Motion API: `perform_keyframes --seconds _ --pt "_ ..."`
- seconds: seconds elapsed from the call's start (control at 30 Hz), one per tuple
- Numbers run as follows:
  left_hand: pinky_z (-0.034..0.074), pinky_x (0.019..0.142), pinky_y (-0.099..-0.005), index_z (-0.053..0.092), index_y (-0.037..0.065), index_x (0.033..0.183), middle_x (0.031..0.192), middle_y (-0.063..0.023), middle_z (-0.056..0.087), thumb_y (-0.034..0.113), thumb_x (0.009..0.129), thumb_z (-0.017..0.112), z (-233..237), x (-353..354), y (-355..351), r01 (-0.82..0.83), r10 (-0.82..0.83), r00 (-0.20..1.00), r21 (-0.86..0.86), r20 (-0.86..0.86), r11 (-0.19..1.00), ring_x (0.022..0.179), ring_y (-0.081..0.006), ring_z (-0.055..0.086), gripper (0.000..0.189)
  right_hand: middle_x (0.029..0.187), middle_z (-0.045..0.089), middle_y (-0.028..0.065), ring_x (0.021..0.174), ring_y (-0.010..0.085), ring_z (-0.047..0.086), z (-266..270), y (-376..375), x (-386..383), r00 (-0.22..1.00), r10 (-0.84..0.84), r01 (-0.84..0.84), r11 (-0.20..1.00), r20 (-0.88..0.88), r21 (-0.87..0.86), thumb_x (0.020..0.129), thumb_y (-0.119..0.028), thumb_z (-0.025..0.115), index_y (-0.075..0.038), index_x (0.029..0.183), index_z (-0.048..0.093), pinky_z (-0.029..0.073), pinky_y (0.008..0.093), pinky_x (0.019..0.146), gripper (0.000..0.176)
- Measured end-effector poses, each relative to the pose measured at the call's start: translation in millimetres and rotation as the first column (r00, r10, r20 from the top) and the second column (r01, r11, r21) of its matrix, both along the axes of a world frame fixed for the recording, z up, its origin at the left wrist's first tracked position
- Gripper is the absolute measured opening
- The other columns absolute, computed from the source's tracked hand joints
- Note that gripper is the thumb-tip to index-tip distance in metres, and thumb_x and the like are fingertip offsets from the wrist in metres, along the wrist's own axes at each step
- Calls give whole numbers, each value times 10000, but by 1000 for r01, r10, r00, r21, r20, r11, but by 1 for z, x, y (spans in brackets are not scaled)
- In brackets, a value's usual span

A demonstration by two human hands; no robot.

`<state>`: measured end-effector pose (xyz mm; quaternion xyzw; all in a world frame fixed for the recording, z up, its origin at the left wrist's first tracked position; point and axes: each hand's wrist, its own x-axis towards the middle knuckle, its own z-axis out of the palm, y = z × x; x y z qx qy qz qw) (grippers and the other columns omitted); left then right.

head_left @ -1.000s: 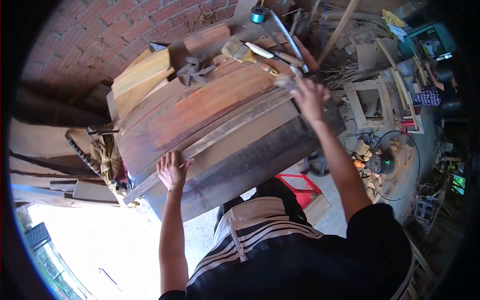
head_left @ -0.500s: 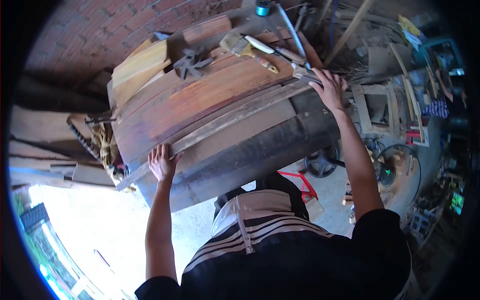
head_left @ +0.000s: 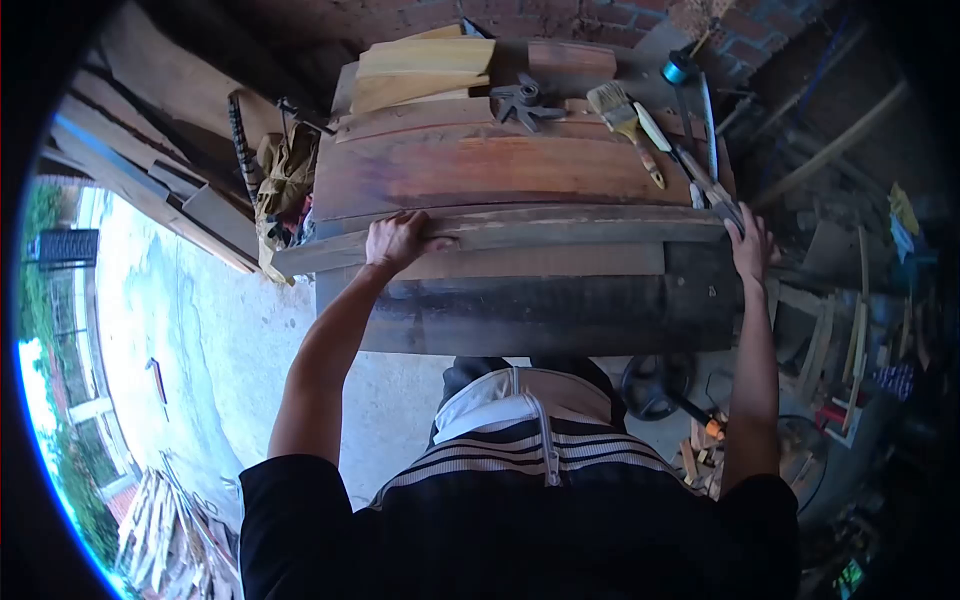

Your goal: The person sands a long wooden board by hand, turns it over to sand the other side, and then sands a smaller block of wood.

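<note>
A long, narrow wooden strip [head_left: 560, 232] lies across the workbench, over a thinner flat board [head_left: 560, 263]. My left hand [head_left: 398, 242] is closed around the strip near its left end, thumb pointing right along it. At the strip's right end, my right hand [head_left: 750, 245] has its fingers curled over the end, beside the dark end of a long tool [head_left: 712, 188]; the exact contact is partly hidden. Behind the strip are a bristle paintbrush [head_left: 628, 122], a dark metal star-shaped part [head_left: 526, 103] and a saw blade [head_left: 711, 125].
Light wood offcuts [head_left: 425, 65] are stacked at the bench's back left. A blue spool [head_left: 677, 68] stands at the back right. A cloth bundle [head_left: 285, 185] hangs by the left edge. Below the bench is a dark wheel [head_left: 657, 386]; scrap wood [head_left: 160, 530] lies lower left.
The view has turned, so the bench now looks level. My left hand sits farther along the strip, away from its left end. My right hand stays by the right end.
</note>
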<state>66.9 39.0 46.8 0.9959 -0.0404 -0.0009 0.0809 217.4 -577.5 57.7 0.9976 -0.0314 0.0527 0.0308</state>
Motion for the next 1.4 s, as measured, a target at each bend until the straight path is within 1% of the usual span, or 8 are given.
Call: perform_keyframes --seconds 0.1,0.2,0.47,0.7,0.77,0.87,1.1,1.4 --pt "565 736 -441 707 116 903 859 -125 732 795 861 497 6 -2 -13 -92 88 984 -23 -156 995 847 -325 718 713 1325 571 65 1198 360 556 5 0 -9 998 51 -52 999 -24 -17 967 -551 567 -328 1467 492 374 624 977 553" --pt "562 763 -470 762 143 990 916 -129 752 795 866 492 -10 -5 -18 85 -87 988 -18 -126 996 874 -335 721 717 1336 568 58 1208 346 549 -10 10 -40 996 86 -85 996 -15 22 974 -536 564 -309 1463 502 341 619 1020 542" --pt "551 776 -459 791 171 1039 890 -142 746 706 802 666 -19 24 11 -9 -9 958 -59 -285 998 879 -351 711 599 1304 583 69 1185 332 554 4 50 -89 982 85 -94 995 167 46 967 -487 604 -251 1443 517 337 606 1022 538" --pt "494 844 -470 735 89 794 983 -106 634 524 799 772 -13 -10 15 -22 18 997 49 81 999 985 -331 613 436 1230 603 137 1129 377 567 -14 26 -99 961 -43 -69 920 273 387 972 -445 622 -188 1422 536 409 556 977 525" --pt "461 909 -446 749 132 1035 1067 -89 569 447 808 782 -19 -18 15 -39 41 999 81 -33 996 1052 -297 543 390 1206 598 158 1141 381 560 -20 24 -111 970 -59 -32 931 236 363 967 -425 638 -160 1411 546 424 533 969 525" --pt "420 995 -491 413 211 1540 1250 -127 531 453 812 765 -23 -37 14 82 -81 983 -1 165 997 1122 -337 529 844 1201 598 141 1151 377 555 -33 17 -115 976 -86 -2 913 198 409 961 -430 645 -174 1411 551 429 544 952 526" --pt "392 1082 -515 496 192 1490 1314 -125 522 249 712 871 -37 -50 0 101 -98 995 -215 25 971 1198 -369 482 865 1218 606 19 1119 322 547 -9 25 -98 972 145 -180 965 184 190 914 -382 690 -240 1377 589 362 533 981 495" --pt "441 1024 -509 562 214 1436 1261 -141 556 192 671 899 -26 -46 -8 50 -50 999 -153 2 987 1154 -390 497 836 1179 611 -25 1157 228 538 -13 233 -107 684 695 -722 604 219 338 787 -302 779 -233 1256 647 365 484 978 492"
